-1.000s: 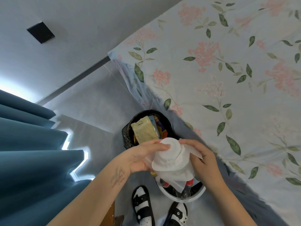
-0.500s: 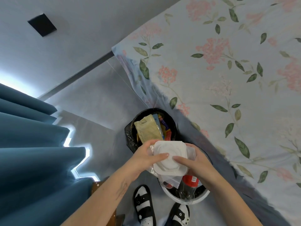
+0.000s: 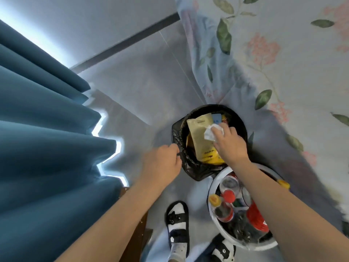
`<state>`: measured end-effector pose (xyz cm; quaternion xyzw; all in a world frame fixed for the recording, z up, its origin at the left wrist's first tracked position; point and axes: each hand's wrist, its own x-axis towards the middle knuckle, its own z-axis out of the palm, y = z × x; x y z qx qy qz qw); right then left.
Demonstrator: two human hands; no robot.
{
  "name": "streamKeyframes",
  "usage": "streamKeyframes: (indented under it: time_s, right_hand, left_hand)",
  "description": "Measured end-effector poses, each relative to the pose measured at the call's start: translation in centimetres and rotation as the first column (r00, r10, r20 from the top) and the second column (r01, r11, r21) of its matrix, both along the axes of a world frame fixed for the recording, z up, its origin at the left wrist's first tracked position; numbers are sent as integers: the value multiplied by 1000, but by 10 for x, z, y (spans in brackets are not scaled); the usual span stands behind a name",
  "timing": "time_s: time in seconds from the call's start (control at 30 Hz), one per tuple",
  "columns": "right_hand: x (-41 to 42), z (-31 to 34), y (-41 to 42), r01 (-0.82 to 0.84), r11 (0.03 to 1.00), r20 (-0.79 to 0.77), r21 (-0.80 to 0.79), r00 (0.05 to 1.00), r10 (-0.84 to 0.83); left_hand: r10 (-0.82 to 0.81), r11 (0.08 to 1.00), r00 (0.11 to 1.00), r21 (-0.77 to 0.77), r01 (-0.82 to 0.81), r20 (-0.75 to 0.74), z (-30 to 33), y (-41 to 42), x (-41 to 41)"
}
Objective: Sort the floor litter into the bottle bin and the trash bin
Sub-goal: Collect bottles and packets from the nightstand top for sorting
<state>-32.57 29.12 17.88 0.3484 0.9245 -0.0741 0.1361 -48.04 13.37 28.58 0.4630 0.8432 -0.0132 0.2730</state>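
White crumpled litter [image 3: 210, 133], some thin plastic or paper wad, sits in the curled fingers of the right hand [image 3: 229, 142], which reaches over the mouth of the trash bin [image 3: 243, 129]; the wad is gripped, not let go, and hangs just above a tan pouch [image 3: 201, 135] that already stands among other wrappers inside the black liner; the left hand [image 3: 162, 163] is at the near rim, its fingers curled on the edge of the black liner [image 3: 190, 167], apparently pinching it to steady or spread the bag, though blur makes the exact hold hard to read; just beside the trash bin, nearer the person's feet, the white bottle bin [image 3: 213, 188] holds several plastic bottles with red and yellow caps, so both kinds of litter look already well sorted; judging by how full each bin is, the task seems far along, with this wad as the piece in hand; what remains for it is a plain release into the liner; the grey floor [image 3: 143, 95] in view, between the blue curtain [image 3: 47, 120] and the floral bedsheet [image 3: 283, 53], shows no other loose litter, yet the view covers only part of the room, so I cannot say whether more waits elsewhere
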Motion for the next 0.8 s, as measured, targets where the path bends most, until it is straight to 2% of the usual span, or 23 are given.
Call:
streamKeyframes:
  time_s: [0.17, 0.33, 0.5, 0.63, 0.7, 0.8]
  right_hand:
    - [-12, -42, 2, -65, 995, 255, -80, 963, 84]
    - [-14, -96, -14, -123, 971, 369, -203, 909, 192]
    - [-12, -128, -23, -26, 940, 438, -340, 880, 182]
    - [-26, -119, -14, 35, 878, 505, -477, 829, 242]
    - [-33, -113, -5, 175, 800, 484, -575, 861, 160]
    - [-28, -99, 9, 307, 673, 334, -673, 938, -93]
  left_hand:
    - [-112, 993, 992, 17, 113, -55, -33, 3, 9]
    - [-119, 992, 992, 44, 121, -41, -68, -8, 13]
    - [-47, 999, 998, 0, 47, 37, -86, -30, 26]
    - [-80, 995, 995, -61, 83, 55, -90, -43, 31]
    - [-99, 991, 994, -83, 102, 47, -89, -46, 33]
    - [-122, 988, 991, -88, 127, 57, -82, -44, 40]
